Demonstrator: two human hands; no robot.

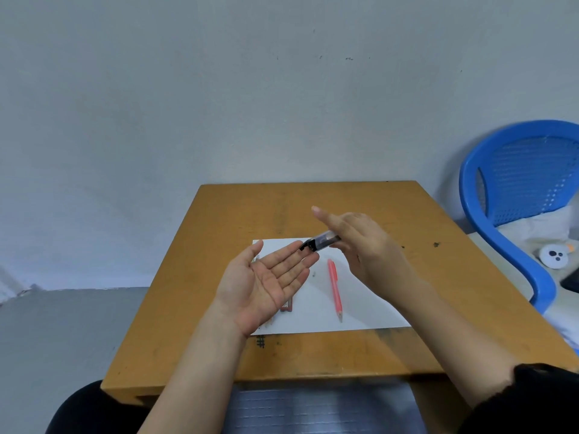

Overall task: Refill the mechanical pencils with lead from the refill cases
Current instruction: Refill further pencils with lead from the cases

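Over the wooden worktop (438, 339), my right hand (369, 249) grips a clear, black-capped plastic lead refill case (324, 240) tilted above my open, cupped left hand (266, 286); I'd tap gently so leads land in the palm.

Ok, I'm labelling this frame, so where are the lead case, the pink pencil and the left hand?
lead case (326, 240): head view, on its clear body behind the black cap.
pink pencil (334, 288): head view, halfway along the barrel.
left hand (266, 283): head view, middle of the upturned palm.
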